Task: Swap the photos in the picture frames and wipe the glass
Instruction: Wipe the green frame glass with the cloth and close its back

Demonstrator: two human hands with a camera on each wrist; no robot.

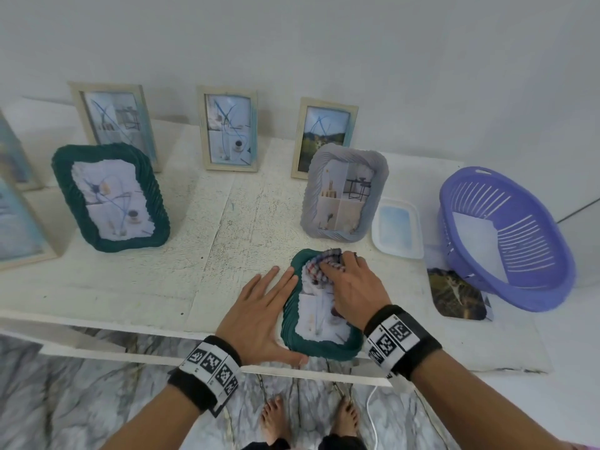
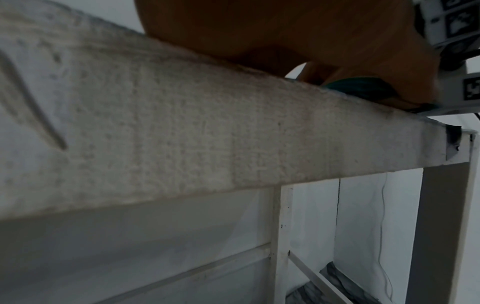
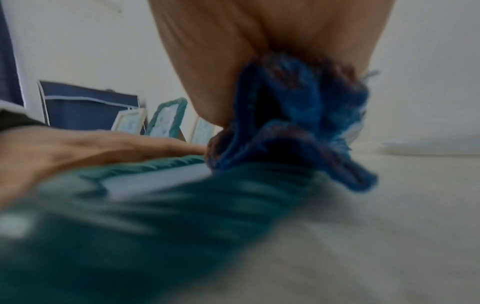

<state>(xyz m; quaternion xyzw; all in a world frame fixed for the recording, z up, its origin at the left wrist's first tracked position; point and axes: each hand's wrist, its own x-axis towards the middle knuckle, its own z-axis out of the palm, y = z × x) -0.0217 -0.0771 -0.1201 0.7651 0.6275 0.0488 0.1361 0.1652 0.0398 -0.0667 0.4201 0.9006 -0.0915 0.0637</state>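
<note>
- Green frame (image 1: 319,347) lies flat at the surface's (image 1: 207,264) near edge, glass up for wiping.
- Right hand (image 1: 349,289) bunches a checked cloth (image 1: 321,264) onto its far end.
- Left hand (image 1: 259,308), fingers straight, braces its side, likely against sliding.

Left hand (image 1: 259,311) flat, fingers (image 1: 285,280) straight, pressing down; right hand (image 1: 349,287) curled, gripping.

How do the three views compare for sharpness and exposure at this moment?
Head view: evenly lit, sharp, wide-angle bending; right hand holds the cloth on the lying green frame, left hand flat beside it. Left wrist view: dim, mostly table edge. Right wrist view: heavily blurred throughout.
</note>
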